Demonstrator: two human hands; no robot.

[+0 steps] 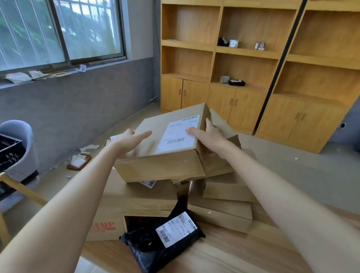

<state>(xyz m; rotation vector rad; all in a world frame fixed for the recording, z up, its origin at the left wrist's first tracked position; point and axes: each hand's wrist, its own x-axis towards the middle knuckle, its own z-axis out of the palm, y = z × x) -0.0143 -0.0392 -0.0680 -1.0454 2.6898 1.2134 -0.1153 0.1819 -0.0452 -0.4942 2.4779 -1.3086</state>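
wooden table (226, 259), one box (160, 167), two hands (126, 142) (211, 134)

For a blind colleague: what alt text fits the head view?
The left hand and right hand hold the top cardboard box of a pile on a table, one at each side. A black mailer bag lies nearer the camera.

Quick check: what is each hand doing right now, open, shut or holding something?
Left hand: grips the left edge of the top cardboard box, thumb on top.
Right hand: grips the box's right edge, thumb on its label.
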